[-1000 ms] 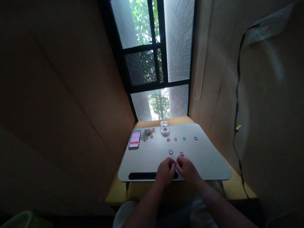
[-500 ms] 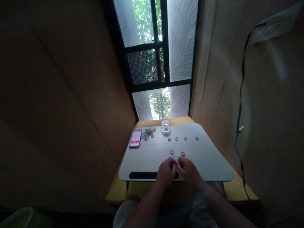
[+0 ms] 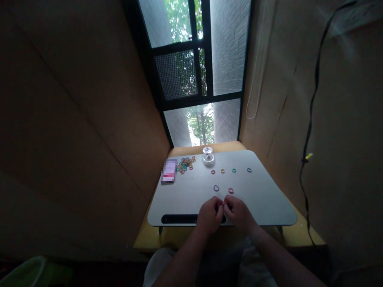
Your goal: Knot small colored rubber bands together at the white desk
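My left hand (image 3: pixel 211 214) and my right hand (image 3: pixel 238 212) meet above the front edge of the white tray table (image 3: pixel 179 199), fingers pinched together. Between the fingertips is a small pinkish-red band (image 3: pixel 224 203), mostly hidden. Just beyond my hands lie a purple band (image 3: pixel 216 188) and a red band (image 3: pixel 230 191). Farther back is a spaced row: a red band (image 3: pixel 213 172), a yellow band (image 3: pixel 222 171), a green band (image 3: pixel 233 170) and a dark blue band (image 3: pixel 249 170).
A heap of colored bands (image 3: pixel 186 164) lies at the back left beside a phone (image 3: pixel 169 171). A clear container (image 3: pixel 208 157) stands at the back. The table's front has a black slot (image 3: pixel 179 219). A cable (image 3: pixel 309 119) hangs at the right.
The view has shifted slightly, so the table and window sit a little higher. Both hands remain together with the small band between them, almost unchanged.
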The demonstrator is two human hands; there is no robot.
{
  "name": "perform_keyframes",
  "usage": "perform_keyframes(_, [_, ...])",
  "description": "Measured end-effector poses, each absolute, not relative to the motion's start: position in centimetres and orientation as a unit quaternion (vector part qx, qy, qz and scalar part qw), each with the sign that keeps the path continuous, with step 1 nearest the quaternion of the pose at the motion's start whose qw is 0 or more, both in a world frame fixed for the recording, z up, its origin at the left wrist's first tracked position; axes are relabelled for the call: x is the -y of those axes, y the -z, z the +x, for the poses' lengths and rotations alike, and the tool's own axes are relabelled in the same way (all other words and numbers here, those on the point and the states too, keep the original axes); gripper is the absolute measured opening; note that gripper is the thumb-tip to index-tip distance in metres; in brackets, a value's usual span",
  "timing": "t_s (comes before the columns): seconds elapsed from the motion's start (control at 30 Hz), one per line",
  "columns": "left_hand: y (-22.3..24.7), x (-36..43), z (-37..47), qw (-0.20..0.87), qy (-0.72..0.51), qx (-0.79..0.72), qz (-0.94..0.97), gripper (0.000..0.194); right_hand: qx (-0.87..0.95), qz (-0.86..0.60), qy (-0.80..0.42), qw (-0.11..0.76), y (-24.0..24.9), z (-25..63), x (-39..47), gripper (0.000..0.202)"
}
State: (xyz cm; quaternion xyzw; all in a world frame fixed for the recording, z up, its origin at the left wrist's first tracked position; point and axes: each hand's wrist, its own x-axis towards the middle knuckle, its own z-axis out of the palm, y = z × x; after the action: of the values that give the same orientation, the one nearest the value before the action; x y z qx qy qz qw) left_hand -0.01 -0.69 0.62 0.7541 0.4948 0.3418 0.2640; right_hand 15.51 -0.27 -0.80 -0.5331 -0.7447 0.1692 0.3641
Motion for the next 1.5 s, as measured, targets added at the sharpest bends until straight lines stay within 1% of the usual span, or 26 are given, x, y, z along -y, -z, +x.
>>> perform_keyframes(0.6, [-1.0, -0.2, 0.1, 0.312, -0.333, -0.498, 0.737, 0.009, 0.742, -0.525, -0.193, 0.368, 0.4, 15.7, -0.9, 0.016])
perform_keyframes(1.33, [-0.8, 0.4, 0.1, 0.279, -0.347, -0.504, 0.74, 0.009, 0.736, -0.531, -0.17, 0.384, 0.8, 15.4, -0.3, 0.016])
perform_keyframes(1.5, [-0.7, 0.5, 0.1, 0.276, -0.352, -0.502, 0.74, 0.009, 0.739, -0.535, -0.164, 0.374, 0.8, 15.4, -0.2, 0.017])
